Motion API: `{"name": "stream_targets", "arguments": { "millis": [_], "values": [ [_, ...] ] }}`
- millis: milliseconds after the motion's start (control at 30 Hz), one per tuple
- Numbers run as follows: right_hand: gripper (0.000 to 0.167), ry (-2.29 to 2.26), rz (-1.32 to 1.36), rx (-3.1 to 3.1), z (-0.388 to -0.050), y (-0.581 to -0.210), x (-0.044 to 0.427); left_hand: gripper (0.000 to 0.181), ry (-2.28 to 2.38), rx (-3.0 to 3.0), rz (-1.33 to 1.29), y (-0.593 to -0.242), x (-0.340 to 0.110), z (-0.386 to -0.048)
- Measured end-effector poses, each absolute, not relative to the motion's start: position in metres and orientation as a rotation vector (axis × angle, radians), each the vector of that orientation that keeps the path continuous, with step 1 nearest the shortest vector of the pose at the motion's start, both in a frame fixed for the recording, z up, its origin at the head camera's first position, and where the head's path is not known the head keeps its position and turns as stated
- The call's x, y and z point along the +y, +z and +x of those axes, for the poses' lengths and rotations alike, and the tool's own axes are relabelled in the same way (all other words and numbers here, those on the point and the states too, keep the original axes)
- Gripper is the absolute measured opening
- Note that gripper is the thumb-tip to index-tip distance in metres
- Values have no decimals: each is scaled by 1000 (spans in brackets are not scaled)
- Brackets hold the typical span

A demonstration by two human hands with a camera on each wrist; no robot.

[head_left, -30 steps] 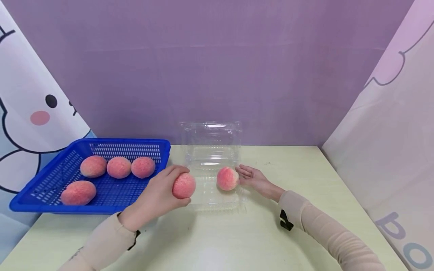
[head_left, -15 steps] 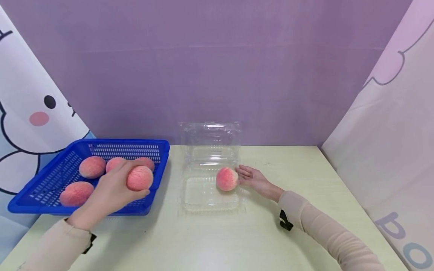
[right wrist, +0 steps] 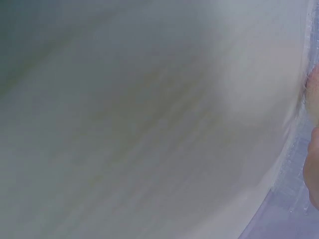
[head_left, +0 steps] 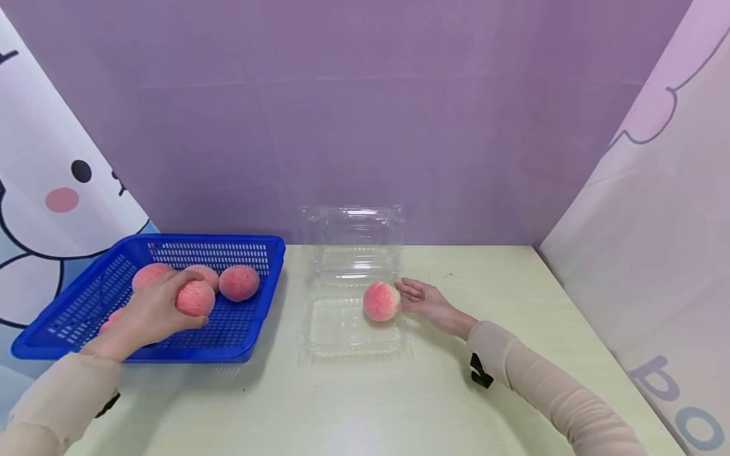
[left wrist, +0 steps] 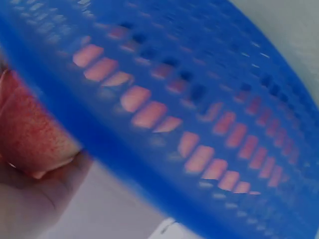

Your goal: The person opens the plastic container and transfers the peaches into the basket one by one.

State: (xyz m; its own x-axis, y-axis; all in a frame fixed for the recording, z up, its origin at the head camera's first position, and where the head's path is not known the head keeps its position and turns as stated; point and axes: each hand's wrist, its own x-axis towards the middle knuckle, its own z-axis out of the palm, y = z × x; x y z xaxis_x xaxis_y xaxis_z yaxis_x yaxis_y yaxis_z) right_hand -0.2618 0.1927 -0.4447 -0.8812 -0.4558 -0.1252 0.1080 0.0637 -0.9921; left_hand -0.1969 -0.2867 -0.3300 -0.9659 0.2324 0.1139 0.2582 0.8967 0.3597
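In the head view my left hand (head_left: 147,316) grips a pink peach (head_left: 196,299) above the blue basket (head_left: 228,356). The left wrist view shows that gripped peach (left wrist: 35,127) at its left edge, partly cut off, beside the basket's slotted wall. My right hand (head_left: 433,307) lies with fingers extended against the right side of another peach (head_left: 381,302). That second peach is in the right part of a clear plastic clamshell box (head_left: 342,329), whose lid (head_left: 356,244) stands raised at the back. In the right wrist view, a blurred pale surface fills most of the frame.
Several more peaches lie in the basket, among them one at the right (head_left: 239,282); my left hand partly hides others. The pale table (head_left: 365,405) ends at a purple backdrop (head_left: 365,126). Printed cloth panels close off the left and right sides.
My left hand has carried its peach leftward, from over the clamshell box to over the basket. The right hand and the peach beside it have stayed in place.
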Motion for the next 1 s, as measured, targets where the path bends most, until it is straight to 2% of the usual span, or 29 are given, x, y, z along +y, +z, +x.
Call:
{"name": "stream_targets", "arguments": {
  "millis": [267,467,533,700,1000],
  "values": [
    [73,-1866,-338,1933,-261,-446,193,74,-579,-3099,-422,-349,-308,-213],
    [73,-1874,-344,1930,-262,-447,193,57,-580,-3171,-447,-361,-315,-221],
    [73,-1877,-338,1925,-262,-447,193,57,-578,-3186,-465,-366,-318,-223],
    [74,-1875,-341,1924,-260,-447,193,69,-588,-3183,-514,-375,-324,-225],
    [81,-1843,-436,1957,-260,-446,195,59,-547,-3182,-574,-387,-329,-231]
  ]
}}
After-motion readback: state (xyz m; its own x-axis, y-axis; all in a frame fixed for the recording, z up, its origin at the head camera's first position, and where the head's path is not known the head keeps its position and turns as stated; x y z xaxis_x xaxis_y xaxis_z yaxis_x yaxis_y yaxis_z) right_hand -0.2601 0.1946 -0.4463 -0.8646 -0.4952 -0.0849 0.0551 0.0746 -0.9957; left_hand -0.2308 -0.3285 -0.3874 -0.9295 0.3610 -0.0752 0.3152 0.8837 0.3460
